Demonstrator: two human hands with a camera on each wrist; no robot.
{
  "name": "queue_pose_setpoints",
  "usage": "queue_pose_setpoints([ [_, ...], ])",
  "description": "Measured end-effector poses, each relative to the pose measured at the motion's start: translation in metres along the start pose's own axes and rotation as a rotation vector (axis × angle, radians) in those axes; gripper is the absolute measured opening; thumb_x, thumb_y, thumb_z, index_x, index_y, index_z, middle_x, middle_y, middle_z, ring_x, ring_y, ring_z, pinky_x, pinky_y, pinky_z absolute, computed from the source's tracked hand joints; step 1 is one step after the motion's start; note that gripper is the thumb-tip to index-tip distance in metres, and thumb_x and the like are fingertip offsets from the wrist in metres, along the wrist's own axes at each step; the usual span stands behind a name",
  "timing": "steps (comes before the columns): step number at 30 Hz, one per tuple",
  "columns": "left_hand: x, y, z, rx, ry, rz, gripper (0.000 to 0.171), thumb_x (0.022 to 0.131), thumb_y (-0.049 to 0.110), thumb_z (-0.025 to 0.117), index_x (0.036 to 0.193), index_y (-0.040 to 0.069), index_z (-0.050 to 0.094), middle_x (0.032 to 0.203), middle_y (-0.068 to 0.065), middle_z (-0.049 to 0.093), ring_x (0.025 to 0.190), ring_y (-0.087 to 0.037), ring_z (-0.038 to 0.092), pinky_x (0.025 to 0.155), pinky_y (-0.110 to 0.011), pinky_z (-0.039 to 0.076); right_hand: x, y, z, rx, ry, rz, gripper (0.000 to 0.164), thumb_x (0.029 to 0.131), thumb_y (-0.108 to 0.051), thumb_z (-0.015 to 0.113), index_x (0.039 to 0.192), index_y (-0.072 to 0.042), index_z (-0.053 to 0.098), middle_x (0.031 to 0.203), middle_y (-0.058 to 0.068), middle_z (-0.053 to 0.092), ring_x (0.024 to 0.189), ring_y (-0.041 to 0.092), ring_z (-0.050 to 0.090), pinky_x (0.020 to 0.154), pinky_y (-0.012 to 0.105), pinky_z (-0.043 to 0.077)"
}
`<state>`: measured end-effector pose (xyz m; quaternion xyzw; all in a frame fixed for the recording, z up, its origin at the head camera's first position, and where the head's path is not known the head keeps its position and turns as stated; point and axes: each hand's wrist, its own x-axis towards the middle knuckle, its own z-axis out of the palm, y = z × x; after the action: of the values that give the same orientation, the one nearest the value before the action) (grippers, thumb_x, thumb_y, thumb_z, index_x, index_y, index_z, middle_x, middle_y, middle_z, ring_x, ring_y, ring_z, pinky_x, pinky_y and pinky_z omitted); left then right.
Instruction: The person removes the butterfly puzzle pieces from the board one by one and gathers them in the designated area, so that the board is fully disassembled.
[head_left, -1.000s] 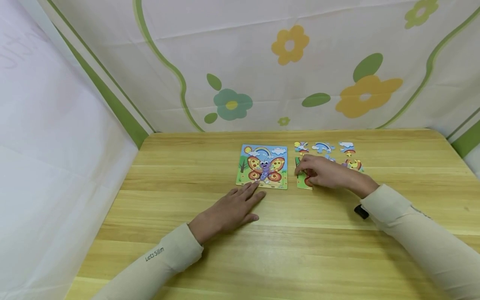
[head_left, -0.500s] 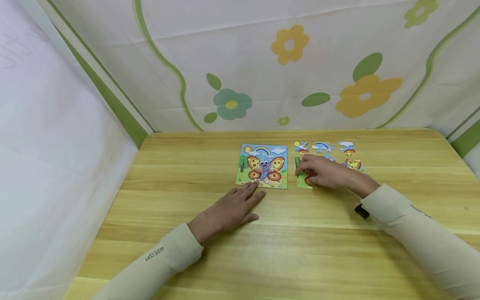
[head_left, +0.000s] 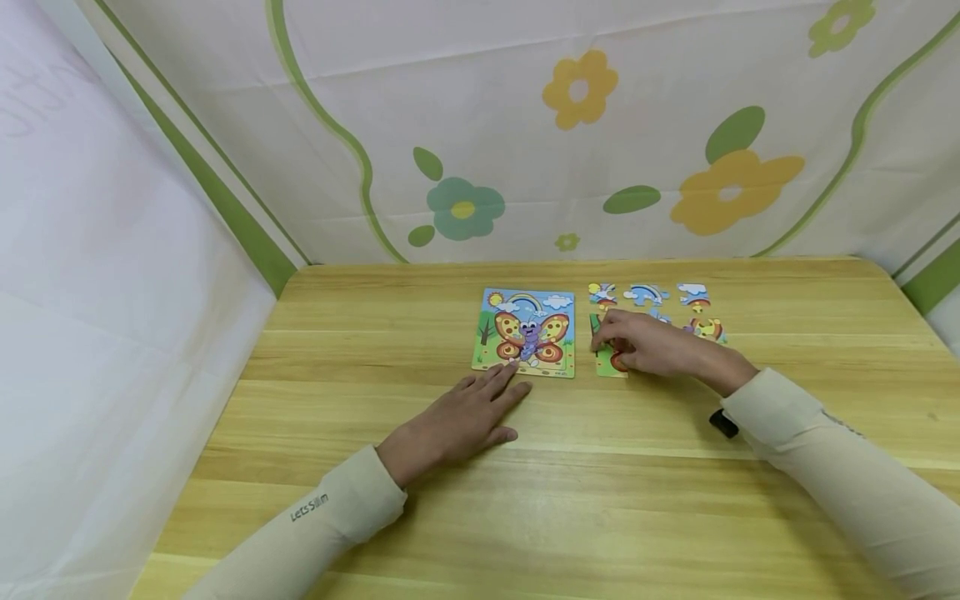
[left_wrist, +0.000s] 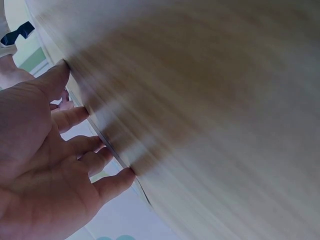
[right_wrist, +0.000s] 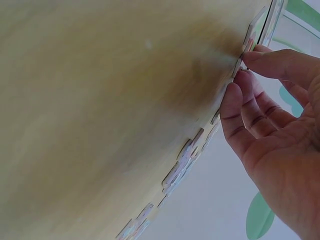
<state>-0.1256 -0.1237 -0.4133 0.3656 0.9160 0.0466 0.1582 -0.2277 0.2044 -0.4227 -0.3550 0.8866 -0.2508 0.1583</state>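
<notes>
A square butterfly puzzle board (head_left: pixel 529 333) lies flat on the table. My left hand (head_left: pixel 457 421) rests with spread fingers on the table at the board's lower edge, two fingertips touching it; the left wrist view shows these fingers (left_wrist: pixel 114 186) pressed down. To the right of the board, my right hand (head_left: pixel 648 342) curls its thumb and fingers over a green and red puzzle piece (head_left: pixel 609 364), pinching it close to the table. Another piece with a tree shows partly under the fingertips. In the right wrist view, the thumb (right_wrist: pixel 265 61) meets the piece's edge.
Above the right hand lie a sun piece (head_left: pixel 602 292), a rainbow piece (head_left: pixel 647 293) and a cloud piece (head_left: pixel 693 293). Wing pieces (head_left: pixel 707 328) sit to its right, partly covered. Behind the wooden table (head_left: pixel 585 517) hangs a flowered cloth (head_left: pixel 517 117).
The green and red puzzle piece under my right hand has shifted very slightly to the right. My left hand and the board stay in place.
</notes>
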Motion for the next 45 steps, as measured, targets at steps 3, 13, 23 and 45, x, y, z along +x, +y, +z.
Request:
queue_pose_setpoints([
  [3, 0.0, 0.0, 0.0, 0.001, -0.001, -0.003, 0.069, 0.11, 0.044, 0.049, 0.167, 0.012, 0.026, 0.176, -0.017, 0.016, 0.163, -0.033, 0.019, 0.128, -0.054, 0.027, 0.0, 0.0, 0.0, 0.0, 0.004, -0.003, 0.03, 0.093, 0.008, 0.071, 0.117, -0.009, 0.076, 0.105, 0.004, 0.06, 0.083, 0.018, 0.048, 0.072, 0.029, 0.042],
  [13, 0.0, 0.001, -0.001, -0.002, -0.005, -0.009, 0.069, 0.11, 0.045, 0.049, 0.167, 0.013, 0.027, 0.176, -0.017, 0.016, 0.163, -0.033, 0.019, 0.128, -0.053, 0.027, 0.001, 0.0, -0.001, -0.003, 0.0, -0.007, 0.032, 0.092, 0.01, 0.069, 0.117, -0.01, 0.077, 0.106, 0.004, 0.061, 0.084, 0.018, 0.048, 0.073, 0.029, 0.043],
  [23, 0.001, 0.0, 0.001, 0.005, 0.0, -0.004, 0.069, 0.11, 0.045, 0.049, 0.167, 0.014, 0.027, 0.176, -0.016, 0.017, 0.163, -0.032, 0.019, 0.127, -0.054, 0.03, 0.01, -0.009, -0.004, -0.027, 0.02, -0.046, 0.043, 0.086, 0.018, 0.059, 0.118, -0.005, 0.075, 0.11, 0.008, 0.064, 0.087, 0.018, 0.054, 0.075, 0.031, 0.05],
  [45, 0.001, 0.0, -0.002, 0.08, 0.008, 0.025, 0.069, 0.111, 0.046, 0.047, 0.168, 0.012, 0.027, 0.175, -0.006, 0.024, 0.161, -0.034, 0.025, 0.123, -0.057, 0.035, 0.06, -0.048, 0.01, -0.007, 0.007, -0.11, 0.034, 0.093, 0.007, 0.065, 0.122, -0.008, 0.075, 0.123, 0.008, 0.066, 0.11, 0.028, 0.065, 0.095, 0.047, 0.057],
])
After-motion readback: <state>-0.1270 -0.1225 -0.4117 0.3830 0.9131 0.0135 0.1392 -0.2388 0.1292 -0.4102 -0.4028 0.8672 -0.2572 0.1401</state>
